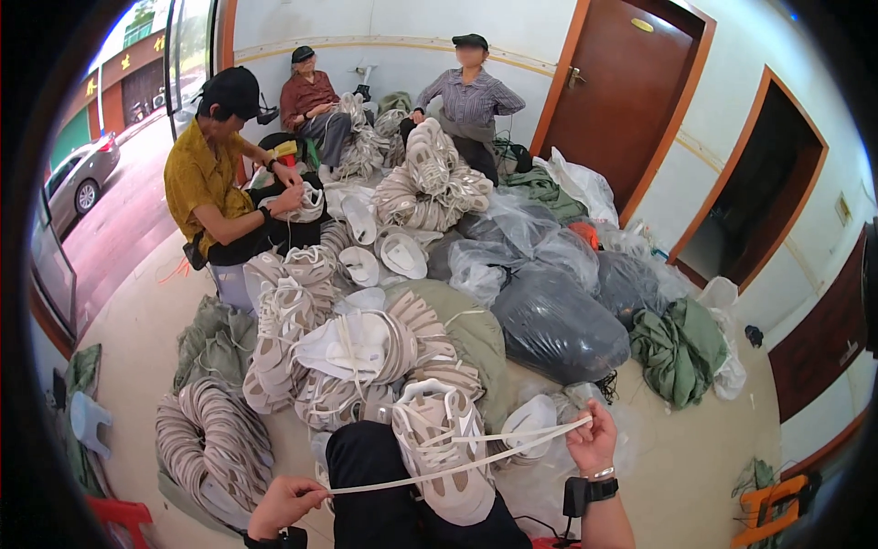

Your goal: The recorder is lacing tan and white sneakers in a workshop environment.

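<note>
A beige and white shoe upper [444, 448] rests on my dark-trousered lap, its toe toward me. Cream shoelace [439, 474] runs from its eyelets and stretches across in front of me. My left hand [291, 501], low and left of the shoe upper, pinches one end of the lace. Higher up on the right, my right hand [594, 441] grips the lace where two strands come together between its fingers. Just beyond the lap lies a heap of similar shoe uppers [352, 343], with a loose lace on top.
Coiled rows of uppers [212, 448] lie at left. Dark stuffed plastic bags [558, 320] and green sacks [681, 352] fill the right middle. A person in a mustard shirt [206, 183] handles an upper; two other people sit farther back. A blue stool [90, 424] stands far left.
</note>
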{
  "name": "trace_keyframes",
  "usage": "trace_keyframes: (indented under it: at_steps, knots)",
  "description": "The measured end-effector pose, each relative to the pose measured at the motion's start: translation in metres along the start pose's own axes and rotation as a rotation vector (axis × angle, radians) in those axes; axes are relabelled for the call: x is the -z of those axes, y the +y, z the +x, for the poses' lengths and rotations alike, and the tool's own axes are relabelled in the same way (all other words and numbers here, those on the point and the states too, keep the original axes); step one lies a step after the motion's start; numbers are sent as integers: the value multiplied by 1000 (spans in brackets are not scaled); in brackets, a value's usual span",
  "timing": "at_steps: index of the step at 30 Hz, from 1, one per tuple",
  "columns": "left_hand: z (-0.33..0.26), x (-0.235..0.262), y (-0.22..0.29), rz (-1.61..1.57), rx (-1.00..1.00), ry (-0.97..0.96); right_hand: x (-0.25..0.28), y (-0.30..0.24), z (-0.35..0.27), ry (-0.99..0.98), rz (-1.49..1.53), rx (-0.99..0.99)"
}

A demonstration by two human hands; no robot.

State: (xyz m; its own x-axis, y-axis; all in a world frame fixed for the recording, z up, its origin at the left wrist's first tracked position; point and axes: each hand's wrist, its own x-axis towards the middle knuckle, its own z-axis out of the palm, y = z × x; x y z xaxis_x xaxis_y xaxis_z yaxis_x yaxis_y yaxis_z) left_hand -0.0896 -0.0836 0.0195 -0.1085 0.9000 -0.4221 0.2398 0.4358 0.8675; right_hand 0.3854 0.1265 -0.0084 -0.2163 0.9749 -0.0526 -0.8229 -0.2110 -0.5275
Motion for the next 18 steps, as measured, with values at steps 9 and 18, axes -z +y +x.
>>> trace_keyframes:
  at_steps: [9,18]
  knots:
    - [8,-43,22,117,-206,-5,-38,14,-2,-62,-1989,578]
    - [8,-117,86,69,-583,-273,-145,100,-60,-661,-1345,-101]
